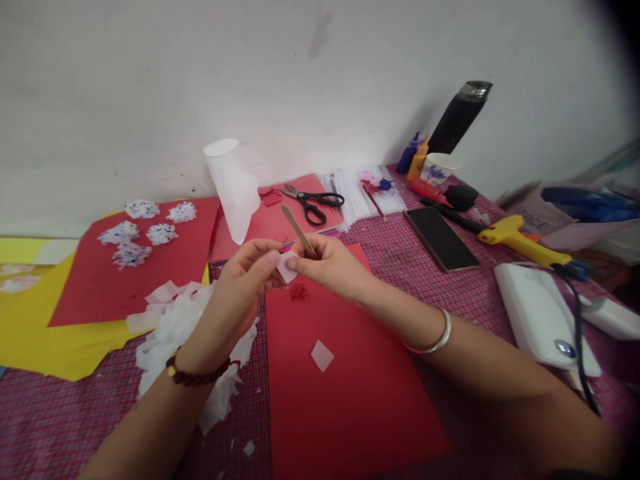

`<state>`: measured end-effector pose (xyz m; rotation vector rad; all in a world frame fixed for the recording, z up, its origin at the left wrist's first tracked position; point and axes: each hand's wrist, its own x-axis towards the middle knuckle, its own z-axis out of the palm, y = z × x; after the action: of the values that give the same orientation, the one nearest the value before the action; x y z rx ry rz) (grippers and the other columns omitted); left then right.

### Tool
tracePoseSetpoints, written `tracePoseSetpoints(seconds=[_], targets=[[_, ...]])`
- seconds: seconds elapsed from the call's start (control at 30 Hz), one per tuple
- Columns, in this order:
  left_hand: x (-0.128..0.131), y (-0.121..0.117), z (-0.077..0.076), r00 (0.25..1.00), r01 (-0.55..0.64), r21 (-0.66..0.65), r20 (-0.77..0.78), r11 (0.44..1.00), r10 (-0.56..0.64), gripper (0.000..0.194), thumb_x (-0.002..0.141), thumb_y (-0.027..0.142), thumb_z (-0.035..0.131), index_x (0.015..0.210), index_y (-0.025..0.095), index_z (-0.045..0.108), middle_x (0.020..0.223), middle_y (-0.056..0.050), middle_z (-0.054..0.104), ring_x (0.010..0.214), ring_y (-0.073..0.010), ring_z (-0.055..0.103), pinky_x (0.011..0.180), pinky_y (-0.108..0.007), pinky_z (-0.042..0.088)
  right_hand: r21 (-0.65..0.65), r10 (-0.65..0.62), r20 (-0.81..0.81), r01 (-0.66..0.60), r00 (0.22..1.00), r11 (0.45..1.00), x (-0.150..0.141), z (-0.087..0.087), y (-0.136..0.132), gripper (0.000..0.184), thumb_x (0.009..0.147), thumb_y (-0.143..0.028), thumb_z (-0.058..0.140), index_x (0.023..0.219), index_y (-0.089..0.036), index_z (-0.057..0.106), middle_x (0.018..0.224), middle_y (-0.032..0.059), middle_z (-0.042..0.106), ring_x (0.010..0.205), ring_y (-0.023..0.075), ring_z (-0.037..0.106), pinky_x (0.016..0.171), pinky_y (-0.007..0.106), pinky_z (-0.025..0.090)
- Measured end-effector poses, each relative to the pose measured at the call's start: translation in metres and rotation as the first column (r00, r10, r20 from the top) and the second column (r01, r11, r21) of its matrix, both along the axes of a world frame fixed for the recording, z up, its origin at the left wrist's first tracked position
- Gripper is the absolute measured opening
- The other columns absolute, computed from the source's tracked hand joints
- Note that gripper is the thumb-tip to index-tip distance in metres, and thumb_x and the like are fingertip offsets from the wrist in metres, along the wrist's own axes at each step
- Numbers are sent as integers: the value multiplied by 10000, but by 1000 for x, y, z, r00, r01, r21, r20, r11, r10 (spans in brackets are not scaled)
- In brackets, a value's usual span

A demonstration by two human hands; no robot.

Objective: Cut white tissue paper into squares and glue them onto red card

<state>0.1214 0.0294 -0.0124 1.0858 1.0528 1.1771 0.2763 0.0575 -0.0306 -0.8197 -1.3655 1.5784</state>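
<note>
Between the fingertips of both my hands is a small white paper square (287,267). My left hand (250,273) pinches its left edge, and the fingers of my right hand (330,263) press on its right side. A flat wooden stick (296,228) also pokes up out of my right hand, slanting to the upper left. Below them lies a red sheet of paper (345,400) with a glossy red blob (299,293) near its top. Another white paper square (323,356) rests flat on that sheet.
White paper pieces (170,347) are heaped by my left forearm. Several crumpled white-and-blue paper balls (131,255) sit on another red sheet (95,293). Scissors (317,203) lie behind my hands. On the right are a phone (443,239), a yellow glue gun (525,241) and a white power bank (540,320).
</note>
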Motion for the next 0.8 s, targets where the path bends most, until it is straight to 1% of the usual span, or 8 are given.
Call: tracePoseSetpoints(seconds=[0.13,0.23,0.3,0.4,0.53,0.67,0.73,0.8], targets=[[2,-1,1,999,2,10,-52,1000,-1,232,672,217,782,803,168,598,705,20,625,550,-79,546,550,-213,487,-48,-2,-55,0,998,999,0,2,-1,232,697,-272,730,724,-194,513,600,-78,481,507,60,383,457,202,275],[-1,-1,-1,996,-21,57,-86,998,26,165,720,214,735,799,177,596,712,16,628,576,-92,568,576,-224,497,-99,-11,-77,3,997,995,0,2,-2,193,698,-210,714,731,-192,525,547,-99,454,436,44,334,402,194,225],[-5,-1,-2,987,-13,151,-159,988,37,116,766,190,684,861,183,618,758,0,648,645,-111,608,632,-242,517,-174,2,-118,-23,993,984,1,2,-2,162,711,-193,685,737,-191,525,523,-103,460,392,38,306,372,193,190],[-10,-2,0,939,81,343,-342,936,44,264,774,130,646,1029,197,634,922,-35,678,820,-151,654,773,-299,545,-299,35,-208,-97,977,949,3,2,0,167,707,-196,672,724,-185,507,531,-93,519,356,26,273,350,183,151],[-13,-2,5,845,231,470,-531,852,64,423,778,140,662,1189,224,611,1163,-77,649,987,-190,643,867,-352,537,-360,86,-262,-180,961,916,6,2,2,198,681,-189,699,689,-176,501,501,-99,512,340,17,250,341,172,150],[-13,-1,8,771,288,559,-617,777,158,135,803,192,689,928,241,703,1008,-34,679,936,-183,640,840,-337,517,-348,140,-245,-221,959,911,6,2,0,154,744,-159,639,664,-176,509,465,-101,465,323,21,244,336,172,151],[-14,-2,8,748,280,570,-634,772,197,40,816,216,693,817,255,700,902,-13,682,855,-176,636,798,-337,509,-339,151,-213,-218,965,915,4,2,-2,176,782,-128,603,646,-176,502,465,-95,454,321,23,244,335,177,153],[-14,-3,7,748,250,564,-629,787,213,53,823,224,693,784,260,688,832,-3,675,782,-171,619,732,-333,496,-330,150,-172,-200,974,923,3,2,-2,203,817,-109,593,646,-173,503,501,-79,488,336,25,264,338,186,155]])
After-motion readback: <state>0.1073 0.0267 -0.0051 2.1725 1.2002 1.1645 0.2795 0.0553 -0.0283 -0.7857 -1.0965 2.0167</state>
